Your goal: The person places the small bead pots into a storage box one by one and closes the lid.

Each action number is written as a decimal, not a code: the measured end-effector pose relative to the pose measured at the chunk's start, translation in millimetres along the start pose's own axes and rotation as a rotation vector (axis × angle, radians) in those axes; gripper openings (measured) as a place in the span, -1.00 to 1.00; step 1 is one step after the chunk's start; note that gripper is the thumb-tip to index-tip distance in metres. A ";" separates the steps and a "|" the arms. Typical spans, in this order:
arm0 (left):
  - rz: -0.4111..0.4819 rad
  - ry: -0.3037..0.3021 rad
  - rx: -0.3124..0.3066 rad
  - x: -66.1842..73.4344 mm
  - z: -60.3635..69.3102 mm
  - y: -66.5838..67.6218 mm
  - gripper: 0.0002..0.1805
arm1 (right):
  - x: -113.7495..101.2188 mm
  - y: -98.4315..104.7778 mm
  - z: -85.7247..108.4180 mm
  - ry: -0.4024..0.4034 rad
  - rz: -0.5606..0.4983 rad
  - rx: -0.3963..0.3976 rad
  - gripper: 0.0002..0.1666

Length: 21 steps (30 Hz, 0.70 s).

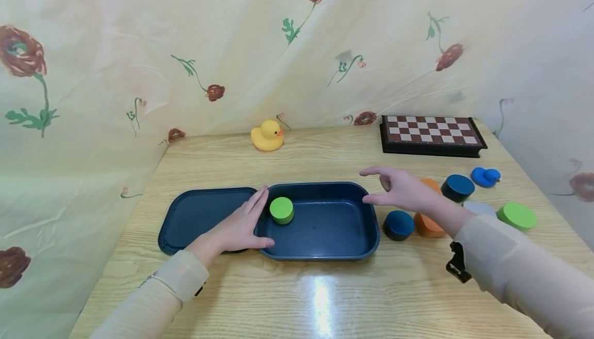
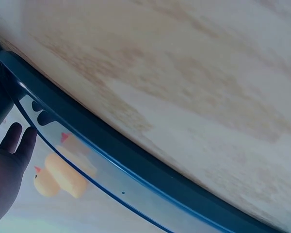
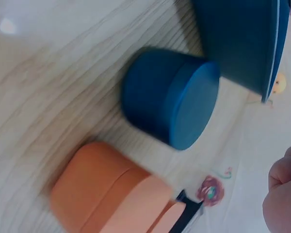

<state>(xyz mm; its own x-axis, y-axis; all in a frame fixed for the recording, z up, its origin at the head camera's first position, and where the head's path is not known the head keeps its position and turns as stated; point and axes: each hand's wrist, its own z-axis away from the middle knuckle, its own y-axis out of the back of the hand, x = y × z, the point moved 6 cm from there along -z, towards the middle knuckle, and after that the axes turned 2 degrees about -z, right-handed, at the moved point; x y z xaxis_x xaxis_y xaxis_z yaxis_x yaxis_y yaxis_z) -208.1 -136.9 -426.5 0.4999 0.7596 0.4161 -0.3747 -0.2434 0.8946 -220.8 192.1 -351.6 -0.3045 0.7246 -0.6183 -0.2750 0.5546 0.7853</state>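
Observation:
A dark blue rectangular box (image 1: 329, 228) stands in the middle of the table, with a round green container (image 1: 281, 210) inside at its left end. My left hand (image 1: 237, 226) lies at the box's left rim, fingers straight and thumb spread. Beneath that hand a flat dark blue lid (image 1: 199, 215) is partly covered. My right hand (image 1: 402, 189) hovers past the box's right end, thumb and index finger spread apart, holding nothing. Nearest to it are a round blue container (image 1: 398, 225) and an orange one (image 1: 428, 227), both also visible in the right wrist view.
Farther right are another dark blue container (image 1: 458, 188), a pale one (image 1: 480, 208) partly behind my right arm, a green one (image 1: 517, 216) and a blue duck (image 1: 485, 176). A yellow duck (image 1: 267, 137) and a checkered board case (image 1: 431, 132) stand along the back.

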 end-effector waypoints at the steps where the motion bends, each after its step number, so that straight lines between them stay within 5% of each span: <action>1: 0.001 0.000 0.001 -0.3 0.0 0.0 0.23 | 3.3 1.3 1.4 -0.008 -0.004 -0.003 -0.26; 9: 0.006 -0.004 0.000 0.5 -0.2 0.2 0.23 | 31.3 11.3 13.8 -0.079 -0.005 -0.042 -0.28; 21: 0.014 -0.008 -0.002 0.2 0.0 -0.2 0.23 | 56.3 11.0 34.1 -0.063 0.147 -0.139 -0.17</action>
<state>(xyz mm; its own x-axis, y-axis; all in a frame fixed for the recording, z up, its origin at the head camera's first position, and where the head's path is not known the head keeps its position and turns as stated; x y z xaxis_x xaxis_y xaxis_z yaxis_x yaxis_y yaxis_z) -208.0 -136.7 -426.6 0.5007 0.7512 0.4301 -0.3831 -0.2533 0.8883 -209.9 252.9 -376.7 -0.2945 0.8198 -0.4912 -0.3564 0.3827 0.8524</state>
